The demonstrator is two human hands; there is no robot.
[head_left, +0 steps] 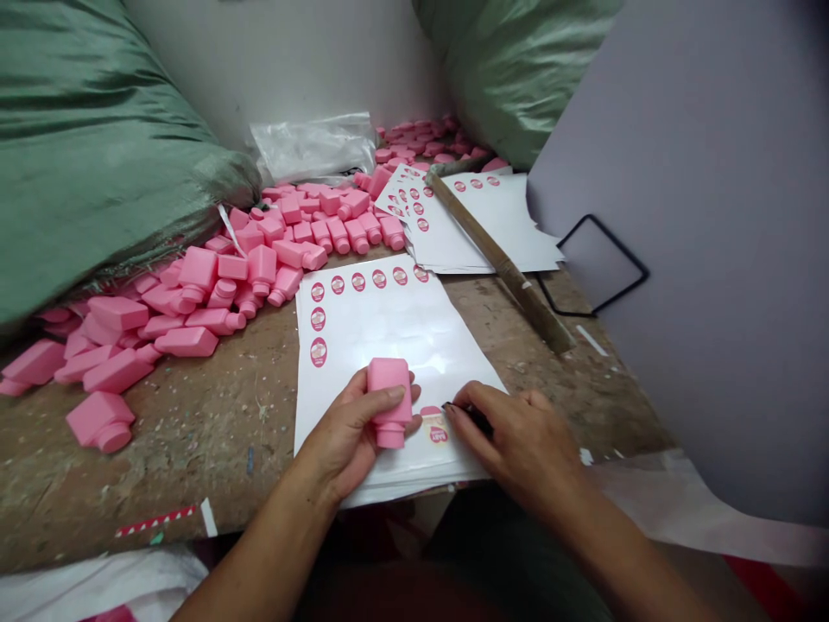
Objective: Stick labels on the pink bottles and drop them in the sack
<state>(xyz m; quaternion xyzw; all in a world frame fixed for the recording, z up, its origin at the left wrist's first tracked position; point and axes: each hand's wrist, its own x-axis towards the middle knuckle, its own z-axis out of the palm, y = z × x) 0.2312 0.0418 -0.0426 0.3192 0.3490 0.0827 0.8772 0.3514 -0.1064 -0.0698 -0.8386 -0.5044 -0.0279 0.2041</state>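
A pink plastic bottle (389, 389) lies in my left hand (353, 432), fingers wrapped round it and its neck pointing toward me. Below both hands is a stack of white sticker sheets (376, 324), printed with small oval labels along the top and left side. My right hand (518, 432) is closed on a thin black tool (476, 417), mostly hidden by the fingers. The tool's tip is beside a pink-and-cream label (435, 428) near the sheet's lower edge; whether it touches the label, I cannot tell.
Many pink bottles (194, 276) are heaped at the left and back. A wooden stick (502, 259) rests across more label sheets (479, 233). Large green sacks (97, 147) bulge over the worktable (194, 432). A grey panel (699, 259) with a black wire loop (622, 298) stands at right.
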